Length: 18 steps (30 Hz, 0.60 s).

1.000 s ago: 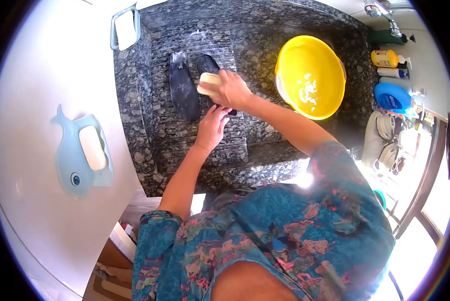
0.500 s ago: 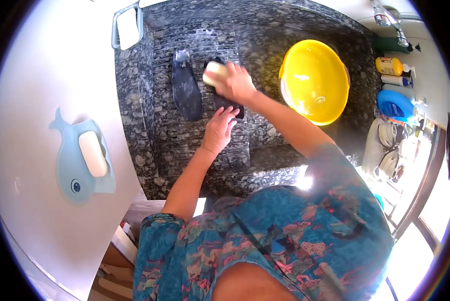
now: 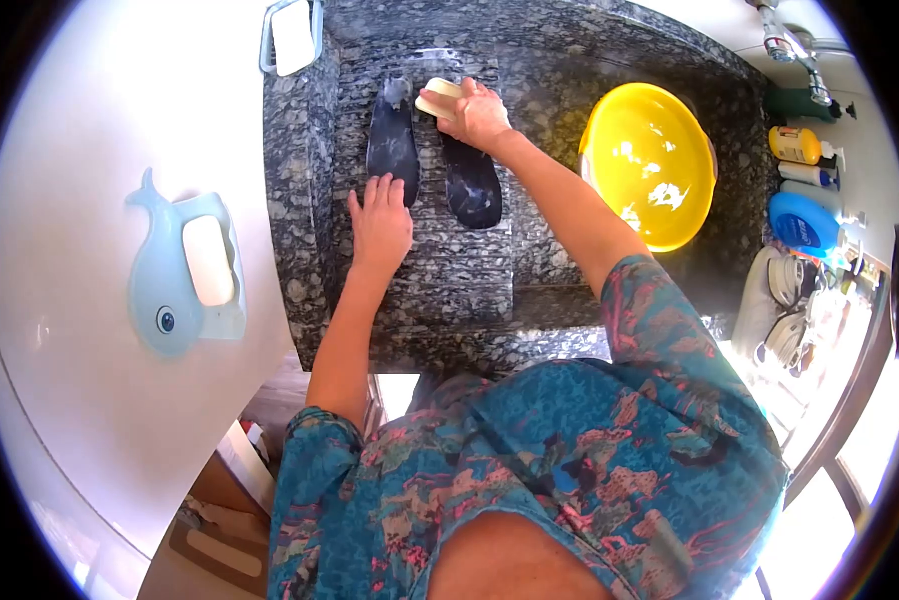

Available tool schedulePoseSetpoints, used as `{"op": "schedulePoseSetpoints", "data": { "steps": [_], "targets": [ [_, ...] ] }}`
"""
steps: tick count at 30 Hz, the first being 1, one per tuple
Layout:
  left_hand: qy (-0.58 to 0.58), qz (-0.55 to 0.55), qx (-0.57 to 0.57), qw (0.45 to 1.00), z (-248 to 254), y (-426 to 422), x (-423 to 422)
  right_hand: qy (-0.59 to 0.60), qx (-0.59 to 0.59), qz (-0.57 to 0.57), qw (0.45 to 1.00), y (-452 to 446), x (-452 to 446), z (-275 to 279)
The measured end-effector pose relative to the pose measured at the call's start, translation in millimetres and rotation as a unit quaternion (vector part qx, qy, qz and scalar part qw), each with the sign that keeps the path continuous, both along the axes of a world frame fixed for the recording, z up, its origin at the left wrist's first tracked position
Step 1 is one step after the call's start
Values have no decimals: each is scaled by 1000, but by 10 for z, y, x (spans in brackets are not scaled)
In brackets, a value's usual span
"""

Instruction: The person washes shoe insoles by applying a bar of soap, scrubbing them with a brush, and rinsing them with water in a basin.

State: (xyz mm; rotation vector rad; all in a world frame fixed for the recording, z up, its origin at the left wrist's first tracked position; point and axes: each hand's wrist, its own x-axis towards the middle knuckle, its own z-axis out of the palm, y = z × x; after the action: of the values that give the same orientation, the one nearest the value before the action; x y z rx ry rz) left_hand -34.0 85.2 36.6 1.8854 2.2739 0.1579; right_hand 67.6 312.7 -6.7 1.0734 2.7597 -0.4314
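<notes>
Two long black sole-shaped pieces, like shoe insoles, lie side by side on a ribbed granite washboard (image 3: pixel 459 270). White smears mark both the left insole (image 3: pixel 391 140) and the right insole (image 3: pixel 472 185). My right hand (image 3: pixel 477 118) grips a pale yellow bar of soap (image 3: pixel 439 95) at the top end of the right insole, hiding that end. My left hand (image 3: pixel 381 225) lies with its fingers stretched out, fingertips touching the lower end of the left insole.
A yellow basin (image 3: pixel 654 150) stands in the granite sink to the right. A whale-shaped dish (image 3: pixel 164 290) with white soap (image 3: pixel 209 260) is at left; another soap dish (image 3: pixel 266 45) sits at the top left. A tap (image 3: pixel 794 50) and bottles, including a blue one (image 3: pixel 802 222), line the right side.
My left hand has shifted from the right insole's lower end to the left insole's. My right hand has moved with the soap towards the right insole's top end. The camera view has shifted slightly.
</notes>
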Motion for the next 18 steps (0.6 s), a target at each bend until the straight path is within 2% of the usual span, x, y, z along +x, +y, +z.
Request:
{"op": "schedulePoseSetpoints", "data": {
  "steps": [4, 8, 9, 10, 11, 14, 16, 17, 18],
  "targets": [
    [-50, -64, -8, 997, 6, 42, -130, -44, -78, 13, 996, 212, -83, 78],
    [-70, -93, 56, 992, -93, 53, -278, 159, -158, -16, 974, 87, -124, 230],
    [-63, -106, 75, 990, -115, 45, -304, 157, -106, 16, 982, 52, -199, -26],
    [-57, -120, 93, 987, -117, 42, -315, 149, -132, 11, 980, -79, -218, 264],
    [-77, -117, 109, 984, -109, 34, -318, 152, -122, 23, 981, -183, -253, 296],
    [-150, -97, 156, 971, 74, 7, -264, 146, -78, 65, 984, -405, -335, 304],
    [-212, -61, 192, 956, 242, -76, -33, 140, -7, 104, 985, -564, -259, 183],
    [-249, -40, 185, 950, 159, -163, 64, 90, 14, 138, 986, -640, -180, 123],
    [-226, -43, 156, 961, -10, -280, 113, 88, -18, 124, 988, -749, -97, 212]
  ]
}}
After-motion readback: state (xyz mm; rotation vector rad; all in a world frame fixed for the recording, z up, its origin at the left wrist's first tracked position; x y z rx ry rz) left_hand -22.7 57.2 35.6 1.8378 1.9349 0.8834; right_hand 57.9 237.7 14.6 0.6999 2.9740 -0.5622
